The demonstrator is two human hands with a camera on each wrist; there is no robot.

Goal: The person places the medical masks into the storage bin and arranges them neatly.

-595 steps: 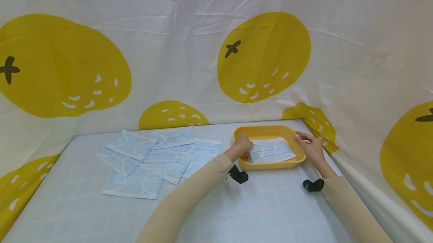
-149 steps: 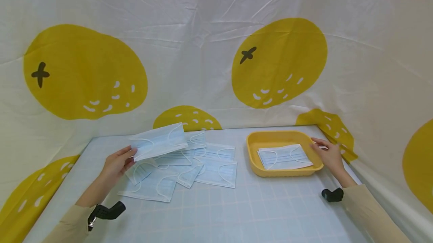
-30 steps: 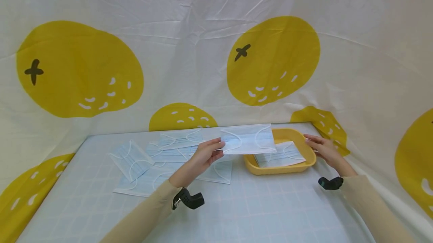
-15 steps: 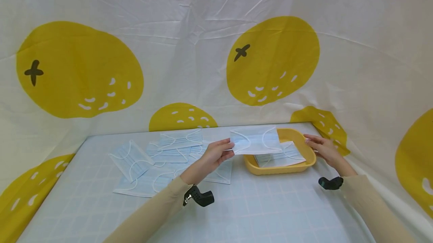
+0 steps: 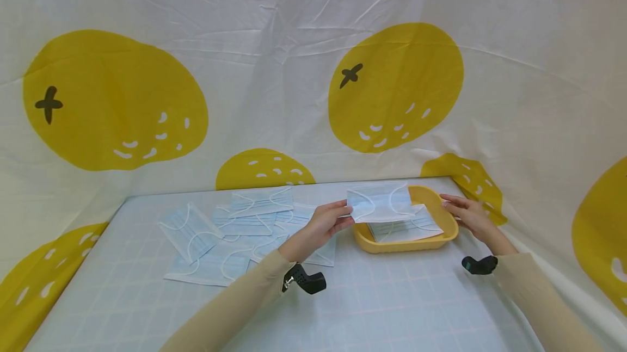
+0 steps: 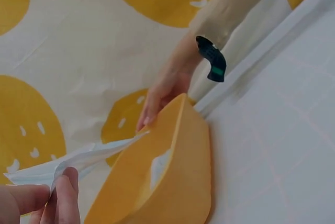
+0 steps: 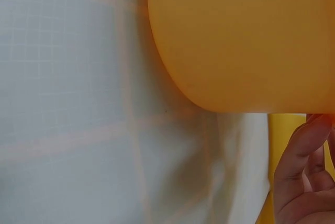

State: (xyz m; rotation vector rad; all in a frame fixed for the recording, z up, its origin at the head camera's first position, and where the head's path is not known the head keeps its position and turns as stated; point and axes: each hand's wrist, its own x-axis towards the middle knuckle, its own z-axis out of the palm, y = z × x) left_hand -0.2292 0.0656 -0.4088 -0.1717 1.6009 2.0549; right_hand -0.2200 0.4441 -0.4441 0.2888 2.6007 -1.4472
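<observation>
One mask [image 5: 379, 203], left edge in left hand [image 5: 320, 224]

I observe one white-looped, pale-blue face mask [image 5: 379, 203] raised at the yellow, rounded tray [image 5: 401, 247]. Inside the tray, stacked masks [image 5: 416, 228] lie flat; loose masks [image 5: 245, 225] overlap to its left.

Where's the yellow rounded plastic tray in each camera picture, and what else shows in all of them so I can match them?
Head: yellow rounded plastic tray, right of centre, partly behind a light-blue pleated face mask.
Left wrist: tray, bottom centre.
Right wrist: tray, top right.
Shared landmark: the person's bare right hand, at its rim.
</observation>
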